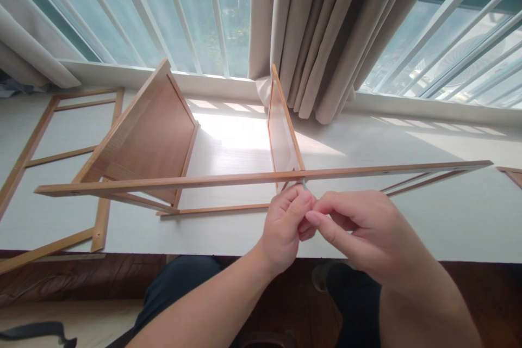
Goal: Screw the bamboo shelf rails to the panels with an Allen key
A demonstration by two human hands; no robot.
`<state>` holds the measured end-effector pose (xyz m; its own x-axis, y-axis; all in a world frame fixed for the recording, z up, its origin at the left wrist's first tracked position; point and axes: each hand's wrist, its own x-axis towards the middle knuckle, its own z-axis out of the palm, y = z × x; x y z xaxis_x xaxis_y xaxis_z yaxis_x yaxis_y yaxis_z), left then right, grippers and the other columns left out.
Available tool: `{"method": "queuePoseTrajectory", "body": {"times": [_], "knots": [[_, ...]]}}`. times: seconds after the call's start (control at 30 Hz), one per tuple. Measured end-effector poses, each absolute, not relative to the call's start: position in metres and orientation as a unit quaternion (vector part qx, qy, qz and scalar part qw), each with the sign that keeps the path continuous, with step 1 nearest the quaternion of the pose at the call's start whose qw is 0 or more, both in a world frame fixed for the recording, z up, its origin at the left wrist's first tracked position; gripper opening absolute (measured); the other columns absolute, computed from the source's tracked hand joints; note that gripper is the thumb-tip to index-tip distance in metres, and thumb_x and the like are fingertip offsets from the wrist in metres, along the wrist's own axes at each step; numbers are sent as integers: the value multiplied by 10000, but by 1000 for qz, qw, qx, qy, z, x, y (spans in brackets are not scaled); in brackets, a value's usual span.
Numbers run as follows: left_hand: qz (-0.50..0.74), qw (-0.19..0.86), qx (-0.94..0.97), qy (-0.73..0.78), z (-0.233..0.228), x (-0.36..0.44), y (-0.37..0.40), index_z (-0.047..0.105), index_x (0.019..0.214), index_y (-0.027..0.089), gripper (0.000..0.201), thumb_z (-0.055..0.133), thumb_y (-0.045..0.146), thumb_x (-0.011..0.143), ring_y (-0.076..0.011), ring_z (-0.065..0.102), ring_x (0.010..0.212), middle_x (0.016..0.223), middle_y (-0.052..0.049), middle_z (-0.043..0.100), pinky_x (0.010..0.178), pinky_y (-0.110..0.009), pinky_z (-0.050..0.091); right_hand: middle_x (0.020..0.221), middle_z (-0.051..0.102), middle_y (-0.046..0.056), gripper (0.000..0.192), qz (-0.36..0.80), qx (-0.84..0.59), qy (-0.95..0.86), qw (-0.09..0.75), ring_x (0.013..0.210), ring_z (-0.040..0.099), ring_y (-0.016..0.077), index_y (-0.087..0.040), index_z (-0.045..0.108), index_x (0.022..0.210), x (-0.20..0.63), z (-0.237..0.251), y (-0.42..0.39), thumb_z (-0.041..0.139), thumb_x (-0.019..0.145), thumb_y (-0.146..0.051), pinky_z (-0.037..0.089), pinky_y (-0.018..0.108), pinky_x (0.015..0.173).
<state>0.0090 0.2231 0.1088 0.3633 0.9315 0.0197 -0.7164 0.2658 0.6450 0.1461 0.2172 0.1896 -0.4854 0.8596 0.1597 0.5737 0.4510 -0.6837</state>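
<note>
A half-built wooden shelf frame lies on its side on a white platform, its long top rail (204, 180) running left to right in front of me. Two shelf panels stand upright in it, a brown one (153, 133) on the left and a thin one (281, 130) in the middle. My left hand (285, 225) and my right hand (359, 228) meet just below the rail, near the thin panel. Their fingertips pinch a small metal screw or pin (304, 185) that points up at the rail's underside. How the grip is shared between the hands is not clear.
A second ladder-like wooden frame (53, 155) lies flat at the left. Beige curtains (326, 32) hang before a barred window behind the shelf. Another wooden piece (511, 174) shows at the right edge. A dark strap (36, 330) lies on the floor at the lower left.
</note>
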Motion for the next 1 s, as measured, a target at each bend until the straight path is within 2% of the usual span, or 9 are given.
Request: {"method": "queuePoseTrajectory", "body": {"times": [0.2,0.63,0.87,1.0], "knots": [[529,769,300,196,109,9,226,431,647,162,482,659,510,891,-40,314,478,518,55,342,466,-179,206,694,656,-22,309,316,-459,-794,243,597,555,85,-188,608,715,145,191,216,542,1007,-269,405,218,587],[530,767,307,192,110,8,227,435,653,164,458,649,480,907,-45,315,488,519,55,346,481,-186,225,629,602,3,306,288,-467,-793,264,579,547,115,-180,606,704,141,188,215,522,987,-262,411,219,548],[525,757,317,223,110,7,227,434,652,169,485,669,531,873,-54,325,496,522,51,357,492,-195,239,634,597,-15,318,292,-486,-778,271,534,455,82,-174,570,678,139,185,213,563,974,-290,354,228,538],[524,747,332,239,106,6,229,446,652,169,489,665,551,864,-62,342,508,527,46,363,509,-202,262,566,492,-44,323,279,-486,-784,267,505,352,70,-172,579,678,140,186,214,597,961,-326,301,231,515]]}}
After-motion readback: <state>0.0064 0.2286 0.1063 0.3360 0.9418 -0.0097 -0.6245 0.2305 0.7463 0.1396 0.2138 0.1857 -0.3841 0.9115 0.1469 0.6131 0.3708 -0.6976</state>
